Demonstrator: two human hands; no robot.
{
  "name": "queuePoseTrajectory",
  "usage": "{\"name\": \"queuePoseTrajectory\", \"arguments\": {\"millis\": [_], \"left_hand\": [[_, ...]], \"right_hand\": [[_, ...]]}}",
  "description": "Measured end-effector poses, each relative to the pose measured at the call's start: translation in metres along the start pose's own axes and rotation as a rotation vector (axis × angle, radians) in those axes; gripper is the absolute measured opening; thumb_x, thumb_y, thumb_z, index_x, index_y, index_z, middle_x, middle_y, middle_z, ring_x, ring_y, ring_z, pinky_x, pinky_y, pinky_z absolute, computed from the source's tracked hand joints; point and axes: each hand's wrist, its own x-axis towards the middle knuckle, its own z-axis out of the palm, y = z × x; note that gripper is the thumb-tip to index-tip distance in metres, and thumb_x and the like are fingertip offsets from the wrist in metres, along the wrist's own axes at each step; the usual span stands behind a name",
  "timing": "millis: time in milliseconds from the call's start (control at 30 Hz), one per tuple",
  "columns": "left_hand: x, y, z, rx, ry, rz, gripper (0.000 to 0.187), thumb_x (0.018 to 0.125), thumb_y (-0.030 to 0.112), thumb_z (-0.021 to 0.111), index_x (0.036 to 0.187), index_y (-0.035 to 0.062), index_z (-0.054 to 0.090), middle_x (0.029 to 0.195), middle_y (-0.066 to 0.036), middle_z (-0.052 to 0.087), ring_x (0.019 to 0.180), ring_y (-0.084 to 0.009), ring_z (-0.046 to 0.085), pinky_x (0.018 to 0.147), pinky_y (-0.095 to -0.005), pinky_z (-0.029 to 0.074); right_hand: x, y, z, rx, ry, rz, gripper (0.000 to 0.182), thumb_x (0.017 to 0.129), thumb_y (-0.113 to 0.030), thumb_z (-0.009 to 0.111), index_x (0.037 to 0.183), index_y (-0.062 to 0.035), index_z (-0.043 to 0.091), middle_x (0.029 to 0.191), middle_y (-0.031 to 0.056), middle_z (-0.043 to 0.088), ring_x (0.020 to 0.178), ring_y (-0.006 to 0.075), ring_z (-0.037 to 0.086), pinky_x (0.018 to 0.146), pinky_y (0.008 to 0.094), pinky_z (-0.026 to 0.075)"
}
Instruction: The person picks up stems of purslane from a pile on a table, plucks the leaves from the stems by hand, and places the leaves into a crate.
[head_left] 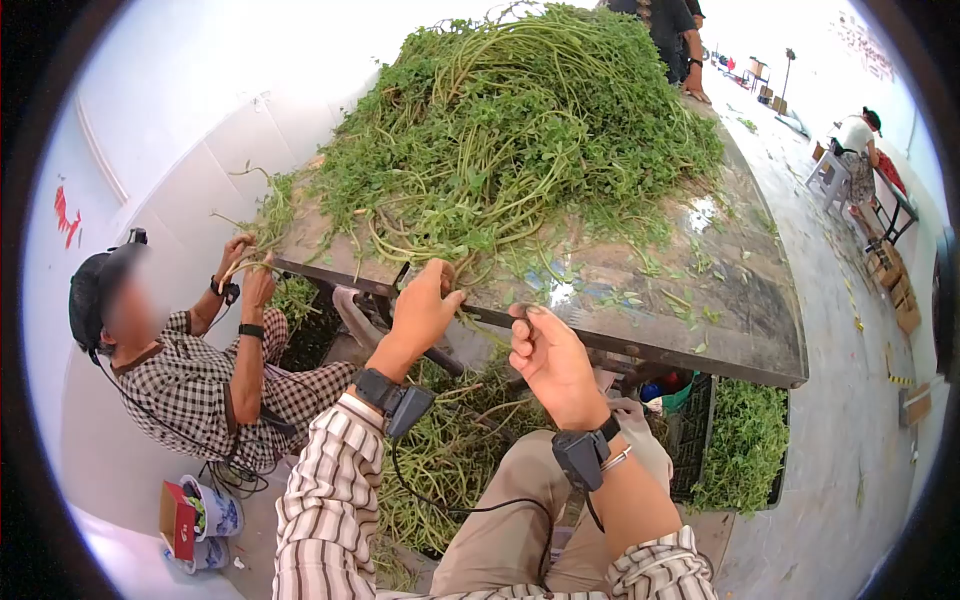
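Observation:
A large heap of leafy green stems (500, 140) covers much of the table (690, 330). At the table's front edge my left hand (425, 308) is closed, with a thin green stem (482, 328) trailing from under its fingers toward the right. My right hand (555, 362) is a little lower and to the right, in front of the edge. Its thumb and fingertips are pinched together; what lies between them, if anything, is too small to make out. The two hands are apart.
More stems lie in a floor pile (440, 480) below my arms. A black crate (745, 440) of greens stands at the right. On the left a seated person (200, 370) handles stems at the table. Cables hang from my wrist devices. Other people are farther back.

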Motion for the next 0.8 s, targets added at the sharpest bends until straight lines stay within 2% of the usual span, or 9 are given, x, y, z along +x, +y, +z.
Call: {"name": "queuePoseTrajectory", "arguments": {"millis": [167, 233, 367, 433, 533, 567, 633, 733, 800], "left_hand": [[0.0, -0.012, 0.003, -0.084, 0.045, -0.025, 0.025, 0.077, 0.01, 0.065, 0.098, 0.0004, 0.056, 0.082, -0.014, 0.06, 0.073, -0.0272, 0.058, 0.067, -0.036, 0.046], [-0.004, -0.012, -0.007, -0.104, 0.101, 0.095, 0.024, 0.08, 0.007, 0.061, 0.102, -0.0002, 0.056, 0.079, -0.014, 0.058, 0.069, -0.0249, 0.056, 0.065, -0.034, 0.046], [-0.013, -0.014, -0.019, -0.059, 0.128, 0.144, 0.019, 0.085, 0.007, 0.058, 0.102, -0.0022, 0.057, 0.076, -0.01, 0.056, 0.065, -0.0193, 0.054, 0.063, -0.0309, 0.045], [-0.014, -0.01, -0.022, -0.211, 0.085, -0.015, 0.017, 0.088, 0.008, 0.057, 0.099, -0.0048, 0.057, 0.077, -0.007, 0.056, 0.064, -0.0145, 0.052, 0.06, -0.028, 0.044], [-0.013, 0.006, -0.027, -0.319, 0.15, -0.017, 0.018, 0.087, 0.009, 0.059, 0.097, -0.0057, 0.058, 0.079, -0.004, 0.057, 0.066, -0.0109, 0.051, 0.06, -0.0257, 0.043], [-0.014, 0.014, -0.029, -0.321, 0.15, -0.016, 0.018, 0.087, 0.009, 0.059, 0.097, -0.0057, 0.058, 0.079, -0.004, 0.057, 0.066, -0.0109, 0.051, 0.06, -0.0257, 0.043], [-0.019, 0.03, -0.029, -0.258, 0.136, 0.045, 0.017, 0.083, 0.008, 0.061, 0.098, -0.0005, 0.059, 0.079, -0.012, 0.057, 0.065, -0.0197, 0.055, 0.061, -0.029, 0.045], [-0.029, 0.043, -0.016, -0.246, 0.127, 0.141, 0.02, 0.082, 0.007, 0.064, 0.1, -0.0011, 0.059, 0.079, -0.006, 0.056, 0.064, -0.0119, 0.051, 0.059, -0.0262, 0.043], [-0.035, 0.047, -0.007, -0.214, 0.1, 0.145, 0.021, 0.081, 0.007, 0.065, 0.1, -0.0001, 0.06, 0.078, -0.007, 0.055, 0.064, -0.0132, 0.051, 0.058, -0.0266, 0.043]], "right_hand": [[-0.001, -0.002, 0.0, 0.006, 0.006, 0.009, 0.019, 0.094, -0.016, 0.047, 0.1, -0.0005, 0.055, 0.073, -0.0006, 0.052, 0.061, 0.0091, 0.044, 0.056, 0.0246, 0.037], [-0.001, -0.003, -0.001, 0.008, -0.006, -0.006, 0.019, 0.094, -0.016, 0.047, 0.1, -0.0005, 0.055, 0.073, -0.0007, 0.051, 0.061, 0.009, 0.044, 0.056, 0.0244, 0.037], [-0.001, -0.002, -0.001, 0.003, -0.016, -0.011, 0.02, 0.094, -0.017, 0.047, 0.101, -0.0006, 0.055, 0.073, -0.0009, 0.051, 0.062, 0.0088, 0.044, 0.056, 0.0243, 0.037], [0.0, -0.001, -0.004, -0.014, -0.046, -0.008, 0.02, 0.093, -0.018, 0.05, 0.102, -0.0009, 0.054, 0.075, -0.0004, 0.051, 0.064, 0.0093, 0.044, 0.057, 0.0235, 0.038], [0.002, 0.0, -0.004, 0.002, -0.028, -0.006, 0.019, 0.093, -0.016, 0.047, 0.103, -0.0007, 0.055, 0.074, -0.001, 0.051, 0.061, 0.0087, 0.044, 0.055, 0.0243, 0.037], [0.003, 0.001, -0.005, 0.0, -0.028, -0.008, 0.019, 0.093, -0.016, 0.047, 0.103, -0.0007, 0.055, 0.074, -0.001, 0.051, 0.061, 0.0087, 0.044, 0.055, 0.0243, 0.037], [0.005, 0.001, -0.005, -0.045, -0.033, 0.001, 0.019, 0.093, -0.016, 0.049, 0.104, -0.002, 0.055, 0.077, -0.0009, 0.054, 0.063, 0.0085, 0.047, 0.055, 0.0241, 0.039], [0.004, 0.003, 0.004, -0.134, 0.05, -0.016, 0.019, 0.094, -0.018, 0.05, 0.105, -0.0036, 0.056, 0.081, -0.0007, 0.057, 0.066, 0.0081, 0.051, 0.054, 0.0239, 0.042], [0.007, 0.008, 0.005, -0.15, 0.067, -0.008, 0.019, 0.094, -0.019, 0.051, 0.105, -0.0039, 0.056, 0.082, -0.0006, 0.057, 0.067, 0.0078, 0.052, 0.054, 0.0239, 0.042]]}}
